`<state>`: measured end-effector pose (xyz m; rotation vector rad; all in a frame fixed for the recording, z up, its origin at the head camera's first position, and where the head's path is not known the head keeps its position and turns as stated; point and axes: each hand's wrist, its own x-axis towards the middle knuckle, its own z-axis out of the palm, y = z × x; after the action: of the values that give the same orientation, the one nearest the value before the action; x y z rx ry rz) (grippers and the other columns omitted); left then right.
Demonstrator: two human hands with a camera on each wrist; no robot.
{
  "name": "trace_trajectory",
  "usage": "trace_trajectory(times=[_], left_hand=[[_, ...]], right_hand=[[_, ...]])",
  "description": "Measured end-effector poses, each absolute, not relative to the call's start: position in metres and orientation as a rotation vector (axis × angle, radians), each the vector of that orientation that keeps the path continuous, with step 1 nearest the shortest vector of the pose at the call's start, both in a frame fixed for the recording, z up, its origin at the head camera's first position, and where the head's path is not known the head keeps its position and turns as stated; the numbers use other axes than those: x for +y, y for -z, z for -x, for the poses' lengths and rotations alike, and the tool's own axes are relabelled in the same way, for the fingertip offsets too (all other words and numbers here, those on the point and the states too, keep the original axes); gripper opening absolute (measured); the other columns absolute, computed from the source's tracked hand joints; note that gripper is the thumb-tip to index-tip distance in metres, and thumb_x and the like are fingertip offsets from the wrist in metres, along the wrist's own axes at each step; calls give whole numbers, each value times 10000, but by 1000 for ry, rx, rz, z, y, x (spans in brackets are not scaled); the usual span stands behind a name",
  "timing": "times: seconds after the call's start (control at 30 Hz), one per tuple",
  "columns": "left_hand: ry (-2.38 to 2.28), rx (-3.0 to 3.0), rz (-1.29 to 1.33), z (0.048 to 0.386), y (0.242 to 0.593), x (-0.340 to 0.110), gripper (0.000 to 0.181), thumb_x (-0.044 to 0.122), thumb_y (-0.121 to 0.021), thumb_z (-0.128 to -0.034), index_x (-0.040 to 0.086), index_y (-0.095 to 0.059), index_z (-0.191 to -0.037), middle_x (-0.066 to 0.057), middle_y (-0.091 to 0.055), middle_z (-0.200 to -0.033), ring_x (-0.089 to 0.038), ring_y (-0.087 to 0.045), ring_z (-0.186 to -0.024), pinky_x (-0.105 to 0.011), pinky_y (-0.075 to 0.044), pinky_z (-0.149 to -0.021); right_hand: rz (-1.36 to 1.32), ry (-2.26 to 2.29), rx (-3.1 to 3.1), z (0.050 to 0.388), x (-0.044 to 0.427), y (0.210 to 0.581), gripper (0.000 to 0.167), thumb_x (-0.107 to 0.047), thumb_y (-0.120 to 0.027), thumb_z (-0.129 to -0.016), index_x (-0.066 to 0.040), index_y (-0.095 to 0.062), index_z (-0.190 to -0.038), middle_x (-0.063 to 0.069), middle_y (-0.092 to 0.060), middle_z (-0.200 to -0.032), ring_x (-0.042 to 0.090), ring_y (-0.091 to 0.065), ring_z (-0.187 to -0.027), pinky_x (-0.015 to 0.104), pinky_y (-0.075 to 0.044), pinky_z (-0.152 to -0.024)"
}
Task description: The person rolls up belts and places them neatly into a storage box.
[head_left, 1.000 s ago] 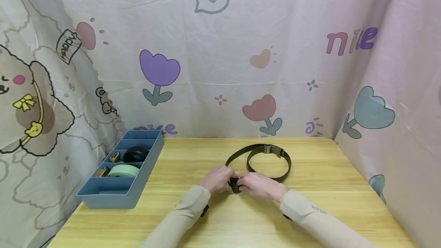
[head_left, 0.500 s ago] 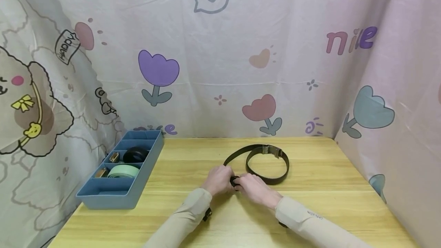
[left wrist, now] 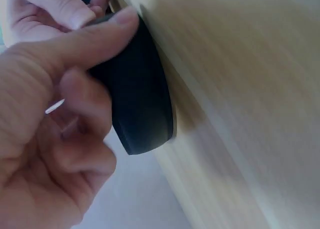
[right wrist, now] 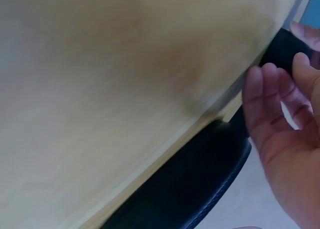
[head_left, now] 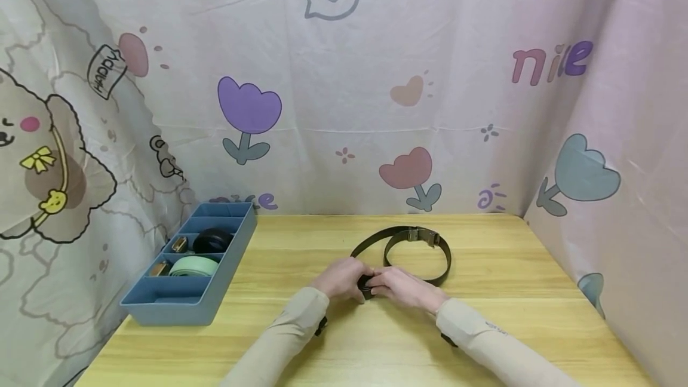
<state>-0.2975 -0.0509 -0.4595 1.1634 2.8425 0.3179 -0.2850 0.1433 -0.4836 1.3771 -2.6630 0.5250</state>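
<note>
A dark leather belt stands on its edge on the table, curving in a wide loop with a metal buckle at the far side. Its near end is wound into a small tight coil between both hands. My left hand grips the coil from the left; in the left wrist view its thumb presses on the black strap, with the other fingers curled. From the right, my right hand pinches the coil with thumb and fingertips. Part of the coil is hidden behind the fingers.
A blue divided tray stands at the left of the wooden table. Its compartments hold a rolled green strap, a rolled black strap and gold-coloured buckles. Printed cloth hangs behind and at both sides.
Both hands stay at the coil and shift slightly, fingers working around it. The belt's wide loop moved a little left at first, then stayed nearly in place. The tray has not moved.
</note>
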Motion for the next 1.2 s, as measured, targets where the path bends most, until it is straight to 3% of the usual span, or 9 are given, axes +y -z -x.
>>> trace_trajectory(times=[0.13, 0.27, 0.4, 0.57, 0.7, 0.8, 1.0, 1.1, 1.2], left_hand=[[-356, 2914, -1097, 297, 460, -49, 276, 251, -927, -600, 232, -698, -753, 154, -612, -697, -31, -497, -632, -213, -426, -610], [-334, 2975, -1051, 297, 462, -49, 347, 383, -931, -567, 232, -624, -627, 139, -522, -575, -42, -427, -535, -222, -372, -513], [-323, 2947, -1090, 298, 464, -53, 329, 415, -910, -608, 226, -715, -794, 144, -641, -711, -20, -509, -608, -211, -425, -575], [-338, 2835, -1169, 297, 462, -59, 496, 223, -902, -663, 241, -720, -1124, 139, -710, -1029, -20, -612, -862, -221, -493, -800], [-361, 2789, -1180, 299, 459, -60, 491, 155, -896, -662, 225, -718, -1115, 137, -701, -1013, -19, -600, -874, -217, -486, -833], [-420, 2769, -1160, 299, 459, -59, 412, 133, -897, -652, 206, -727, -1020, 133, -691, -930, -11, -581, -816, -202, -479, -792], [-507, 2759, -1046, 300, 458, -58, 312, 127, -894, -653, 151, -720, -911, 89, -667, -836, -40, -570, -739, -195, -472, -714], [-523, 2771, -995, 300, 459, -59, 353, 144, -896, -654, 123, -736, -967, 66, -688, -892, -52, -583, -774, -202, -480, -736], [-531, 2775, -977, 300, 459, -61, 371, 153, -903, -643, 118, -745, -977, 65, -694, -905, -56, -585, -785, -204, -479, -743]], right_hand=[[-1321, -532, -2677, 280, 137, 482, 125, -127, -621, -948, -175, -720, -1007, -56, -691, -928, 18, -596, -799, 217, -517, -734], [-1330, -606, -2673, 276, 130, 481, 106, -111, -609, -955, -158, -703, -966, -38, -676, -854, 9, -552, -734, 179, -488, -676], [-1357, -610, -2653, 280, 131, 484, 122, -106, -614, -952, -139, -719, -1004, -5, -690, -926, 56, -622, -833, 188, -514, -744], [-1406, -586, -2660, 288, 136, 487, 171, -137, -610, -960, -125, -724, -1088, 2, -706, -1068, 88, -659, -978, 223, -522, -873], [-1448, -607, -2664, 291, 138, 484, 182, -153, -606, -964, -133, -717, -1108, -6, -701, -1091, 81, -656, -991, 242, -518, -897], [-1428, -641, -2683, 290, 140, 484, 191, -171, -602, -969, -142, -703, -1129, -21, -701, -1092, 53, -646, -965, 237, -520, -871], [-960, -618, -2660, 289, 147, 480, 166, -268, -692, -913, -184, -691, -1056, -59, -697, -925, 31, -586, -762, 219, -496, -647], [-749, -509, -2676, 292, 154, 479, 227, -276, -753, -858, -146, -679, -1030, -40, -670, -886, 79, -588, -766, 269, -495, -630], [-719, -424, -2753, 291, 163, 477, 279, -222, -764, -840, -97, -707, -1082, -25, -696, -875, 105, -610, -768, 302, -502, -635]])
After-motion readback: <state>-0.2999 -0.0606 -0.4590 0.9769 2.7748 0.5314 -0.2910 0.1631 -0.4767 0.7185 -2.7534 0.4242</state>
